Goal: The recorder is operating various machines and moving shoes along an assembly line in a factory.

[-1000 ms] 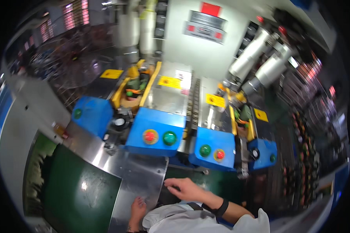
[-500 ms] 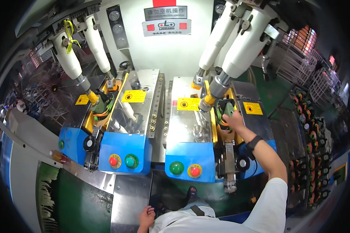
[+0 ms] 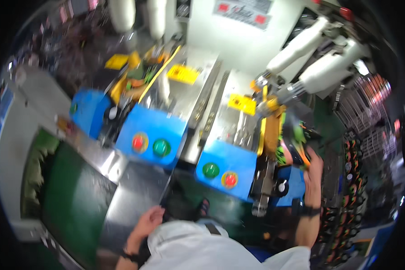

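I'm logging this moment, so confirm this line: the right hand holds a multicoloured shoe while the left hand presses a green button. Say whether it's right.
Wrong about the left hand: it presses no green button. The head view shows it low in the picture, beside the metal plate and apart from the buttons. The right hand does hold a multicoloured shoe.

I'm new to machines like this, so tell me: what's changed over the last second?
The right hand reached the right-hand shoe, took hold and moved it rightward out of its yellow-sided bay. The left hand stays low and empty; the left shoe remains in place.
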Tool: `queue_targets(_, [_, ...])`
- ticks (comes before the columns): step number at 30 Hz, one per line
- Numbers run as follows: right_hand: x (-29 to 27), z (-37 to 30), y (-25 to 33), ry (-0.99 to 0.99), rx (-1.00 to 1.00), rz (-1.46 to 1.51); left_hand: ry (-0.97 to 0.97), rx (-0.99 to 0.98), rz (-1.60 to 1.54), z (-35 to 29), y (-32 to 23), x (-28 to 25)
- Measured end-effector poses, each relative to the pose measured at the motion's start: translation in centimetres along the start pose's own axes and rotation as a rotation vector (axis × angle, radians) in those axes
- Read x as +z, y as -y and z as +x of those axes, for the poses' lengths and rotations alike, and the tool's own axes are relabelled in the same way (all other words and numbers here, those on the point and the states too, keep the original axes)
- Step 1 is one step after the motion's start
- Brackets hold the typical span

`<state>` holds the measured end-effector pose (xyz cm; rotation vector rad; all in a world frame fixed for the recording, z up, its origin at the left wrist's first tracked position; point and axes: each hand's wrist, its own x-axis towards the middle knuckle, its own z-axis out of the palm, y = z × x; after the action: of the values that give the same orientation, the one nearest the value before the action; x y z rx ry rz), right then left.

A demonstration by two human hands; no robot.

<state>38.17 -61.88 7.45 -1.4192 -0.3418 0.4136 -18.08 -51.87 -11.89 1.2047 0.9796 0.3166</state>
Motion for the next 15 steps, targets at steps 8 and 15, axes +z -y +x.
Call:
queue_targets(8, [4.4, -23.1, 4.4, 0.25, 0.0, -0.261, 0.619, 0.202, -0.526, 3.1, -12.4, 5.0])
queue_targets(15, [22.3, -31.0, -0.1, 1.044, -0.221, -0.522, 0.196, 0.221, -0.975, -1.1, -14.1, -3.3])
